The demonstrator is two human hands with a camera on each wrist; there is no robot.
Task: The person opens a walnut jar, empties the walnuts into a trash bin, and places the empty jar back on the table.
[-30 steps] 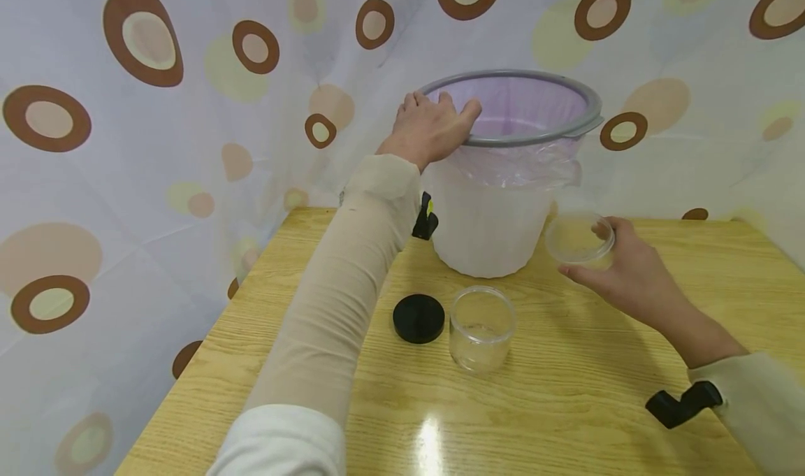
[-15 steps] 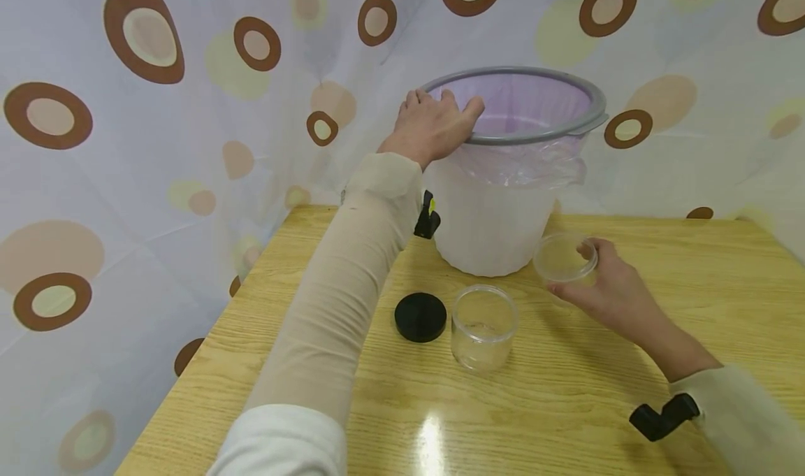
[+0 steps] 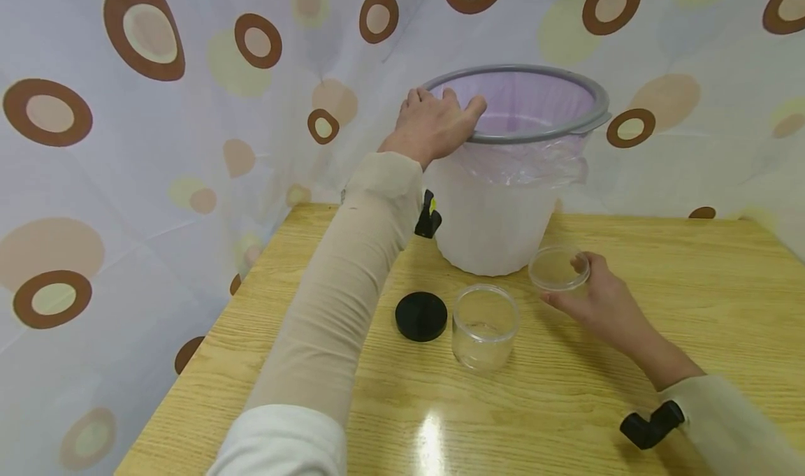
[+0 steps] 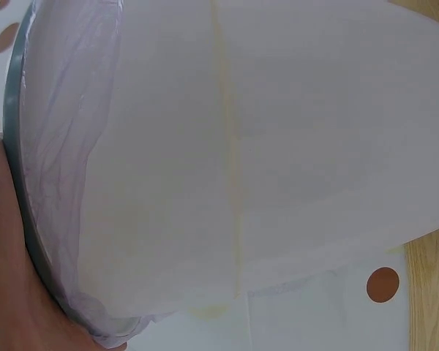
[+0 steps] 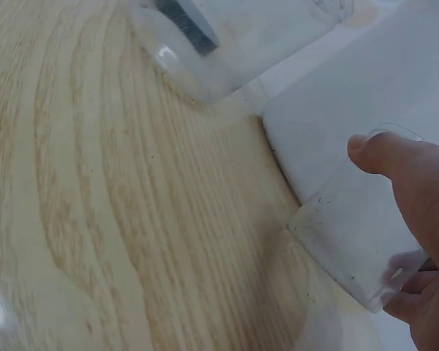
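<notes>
My left hand (image 3: 434, 123) grips the grey rim of a white trash can (image 3: 490, 217), its fingers reaching over the edge. A thin purple bag (image 4: 66, 146) lines the can and folds down outside. In my right hand (image 3: 597, 305) is a clear plastic cup (image 5: 351, 227), held by its side between thumb and fingers. Small dark specks show along the cup's base, which is close over the table at the can's foot. Left of that hand stands a clear open jar (image 3: 484, 350), with a round black lid (image 3: 421, 316) lying flat beside it.
Everything stands on a light wooden table (image 3: 516, 420). A white curtain (image 3: 189, 126) with brown and yellow dots hangs behind the table and along its left side. Each sleeve carries a black wrist mount (image 3: 653, 426).
My right hand has come down and left with the clear cup, from beside the can to close over the table. My left hand stays at the rim; jar and lid have not moved.
</notes>
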